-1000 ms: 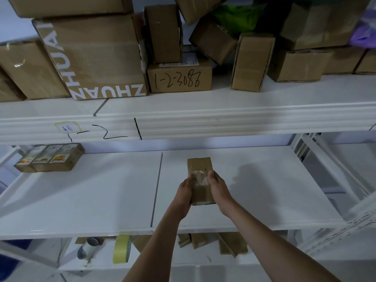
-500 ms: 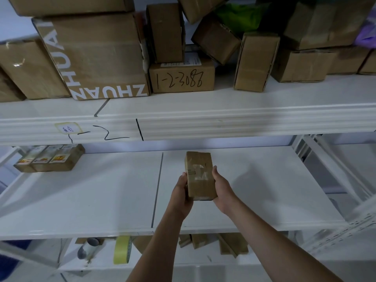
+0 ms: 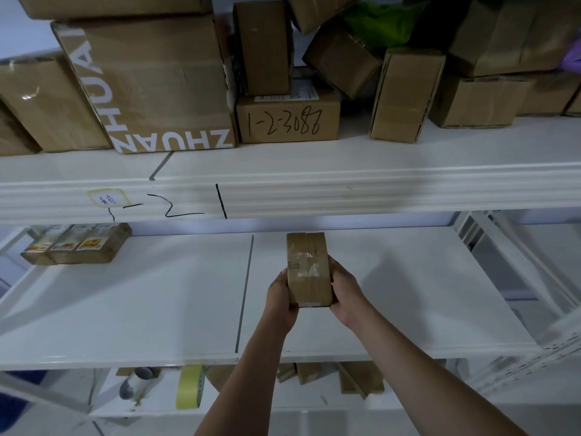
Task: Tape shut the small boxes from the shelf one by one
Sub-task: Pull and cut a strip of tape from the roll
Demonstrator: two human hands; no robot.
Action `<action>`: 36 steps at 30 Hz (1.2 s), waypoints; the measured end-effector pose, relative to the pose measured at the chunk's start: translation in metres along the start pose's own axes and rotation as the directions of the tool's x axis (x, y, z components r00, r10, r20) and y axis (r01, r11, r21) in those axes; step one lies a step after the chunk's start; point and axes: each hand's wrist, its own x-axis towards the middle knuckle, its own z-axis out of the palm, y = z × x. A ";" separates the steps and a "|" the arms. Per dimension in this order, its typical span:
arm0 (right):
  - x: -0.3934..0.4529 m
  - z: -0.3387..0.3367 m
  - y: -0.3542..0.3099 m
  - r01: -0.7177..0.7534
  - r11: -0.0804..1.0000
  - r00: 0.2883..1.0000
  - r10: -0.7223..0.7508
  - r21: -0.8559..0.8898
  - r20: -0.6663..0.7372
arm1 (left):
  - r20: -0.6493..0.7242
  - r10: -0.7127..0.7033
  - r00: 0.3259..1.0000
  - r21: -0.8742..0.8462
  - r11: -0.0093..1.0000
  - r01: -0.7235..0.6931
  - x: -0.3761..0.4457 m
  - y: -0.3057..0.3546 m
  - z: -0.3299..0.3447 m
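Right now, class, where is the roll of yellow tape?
In the head view, the roll of yellow tape stands on edge on the lowest shelf, lower left, beside a grey tube.

Dim, bluish light; the arms cast soft shadows on the middle shelf (image 3: 408, 294). Wide-angle bending at edges; slight overall softness.

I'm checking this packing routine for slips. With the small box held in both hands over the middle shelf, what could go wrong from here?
1. The small box is held only by its sides between the left hand and right hand; it could slip.
2. Both hands are busy and the yellow tape roll lies a shelf lower, so fetching it means a one-handed hold.
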 end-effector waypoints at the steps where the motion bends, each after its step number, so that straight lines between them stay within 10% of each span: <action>1: 0.002 0.001 0.000 0.001 1.000 0.999 -0.002 -0.014 -0.037 | -0.013 -0.007 1.000 0.011 1.000 0.007 0.001 -0.002 -0.001; 9: 0.004 0.005 -0.014 -0.067 0.983 0.994 0.051 -0.171 -0.093 | 0.055 0.019 0.998 0.194 0.981 -0.029 0.002 0.011 -0.003; 16: 0.002 0.011 0.001 0.217 0.818 0.971 -0.236 -0.532 0.033 | -0.085 0.176 0.981 0.407 0.905 -0.127 0.004 0.003 0.012; 36: 0.008 0.001 0.017 0.087 0.839 0.964 -0.207 -0.537 -0.168 | -0.112 0.083 0.990 0.599 0.801 0.001 0.008 -0.011 0.008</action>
